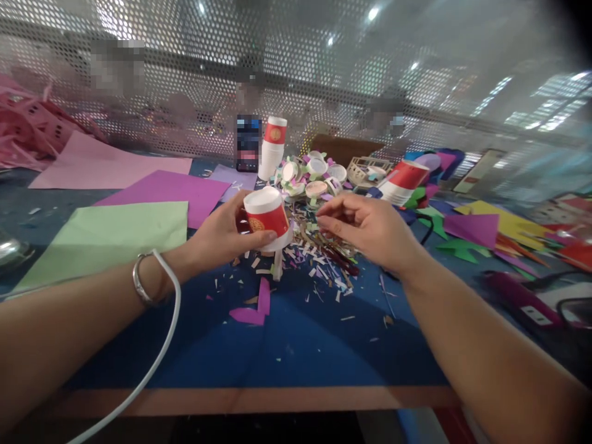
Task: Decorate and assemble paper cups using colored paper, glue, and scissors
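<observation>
A person's left hand [222, 237] is clamped around a red-and-white paper cup [267, 217], held tilted just above the blue counter [296, 345] at mid-scene, with cut strips of the cup hanging down from its lower edge toward a litter of scraps [319, 259]. The right hand [365, 228] hovers just right of the cup, its grip drawn together with fingertips pinched near the scraps; whether anything is between them cannot be told. A bracelet [141, 280] circles the left wrist, and a white cable [161, 345] runs across that forearm toward the near edge. Beyond the hands lies a heap of cut cup bottoms [312, 172], with a stack of cups [272, 148] standing upright beside a phone [248, 143] at the far side and a second stack [401, 180] lying on its side to the right. Pink [106, 166], purple [171, 191] and green [106, 237] paper sheets spread to the left; coloured paper cut-outs [481, 231] cover the right. A perforated metal screen [296, 74] closes the far side of the counter.
</observation>
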`<state>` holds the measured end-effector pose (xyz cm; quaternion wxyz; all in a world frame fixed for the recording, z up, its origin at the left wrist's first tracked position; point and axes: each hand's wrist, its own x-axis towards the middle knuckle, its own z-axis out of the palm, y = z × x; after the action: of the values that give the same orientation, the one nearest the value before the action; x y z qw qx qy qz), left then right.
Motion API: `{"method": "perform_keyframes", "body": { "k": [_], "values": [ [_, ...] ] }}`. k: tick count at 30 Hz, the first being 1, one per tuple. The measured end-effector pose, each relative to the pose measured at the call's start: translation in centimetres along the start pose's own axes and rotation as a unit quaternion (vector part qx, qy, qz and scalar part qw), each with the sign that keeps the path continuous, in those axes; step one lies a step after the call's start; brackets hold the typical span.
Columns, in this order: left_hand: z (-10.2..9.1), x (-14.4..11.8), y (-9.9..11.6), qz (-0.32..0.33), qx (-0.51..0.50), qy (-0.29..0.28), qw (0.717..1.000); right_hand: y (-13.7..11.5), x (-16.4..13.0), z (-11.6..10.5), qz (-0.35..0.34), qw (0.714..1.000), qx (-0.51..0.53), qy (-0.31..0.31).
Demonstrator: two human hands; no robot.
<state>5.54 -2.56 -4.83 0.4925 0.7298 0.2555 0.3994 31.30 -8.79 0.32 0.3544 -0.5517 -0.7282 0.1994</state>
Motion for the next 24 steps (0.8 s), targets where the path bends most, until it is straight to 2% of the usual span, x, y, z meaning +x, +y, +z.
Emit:
{"method": "perform_keyframes", "body": {
  "k": [3,6,11,15,17,21,24],
  "values": [
    [-0.1,0.0,0.0,0.015,0.011,0.042,0.999,0.6,0.2,-1.3,0.05,0.991,-0.094,-0.084],
    [-0.1,-0.1,0.1,0.033,0.038,0.07,0.996,0.9,0.1,-1.7,0.065,0.978,-0.15,-0.133],
    [-0.1,-0.3,0.2,0.044,0.079,0.09,0.992,0.3,-0.3,-1.2,0.066,0.974,-0.158,-0.151],
    [0.1,-0.7,0.4,0.045,0.09,0.078,0.992,0.0,-0.5,-0.7,0.056,0.967,-0.188,-0.162],
    [0.2,-0.9,0.5,0.035,0.096,0.07,0.992,0.1,-0.5,-0.6,0.052,0.952,-0.243,-0.18],
    [0.0,-1.0,0.3,0.005,0.081,0.072,0.994,1.0,-0.7,-0.9,0.061,0.901,-0.373,-0.214],
    [-0.3,-0.9,0.1,-0.004,0.046,0.086,0.995,1.4,-0.9,-1.3,0.074,0.884,-0.402,-0.225]
  ]
}}
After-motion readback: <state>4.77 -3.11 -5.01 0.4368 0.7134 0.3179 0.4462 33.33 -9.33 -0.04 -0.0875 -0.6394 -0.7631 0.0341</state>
